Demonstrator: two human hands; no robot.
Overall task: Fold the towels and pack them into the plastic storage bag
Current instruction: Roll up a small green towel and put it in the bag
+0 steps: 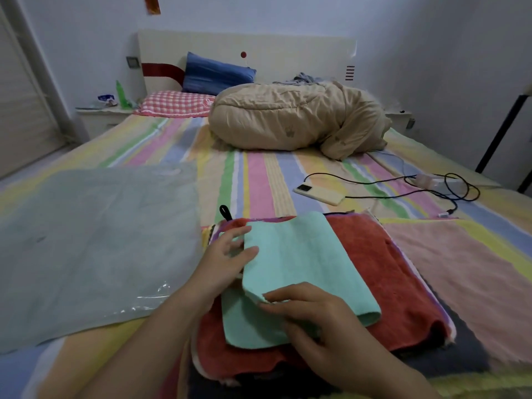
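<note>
A mint-green towel (pixel 299 263) lies half folded on top of a stack of towels, whose top one is red (pixel 385 272), with dark and purple ones below. My left hand (pixel 227 260) pinches the green towel's far left corner. At the near left corner of the folded flap, my right hand (pixel 319 321) pinches the edge. The clear plastic storage bag (pixel 95 243) lies flat on the bed, left of the stack.
The striped bed sheet (pixel 259 180) carries a phone (pixel 318 192) with a black charging cable (pixel 431 185) to the right. A rolled beige quilt (pixel 296 116) and pillows lie at the head. A nightstand (pixel 100 116) stands at the far left.
</note>
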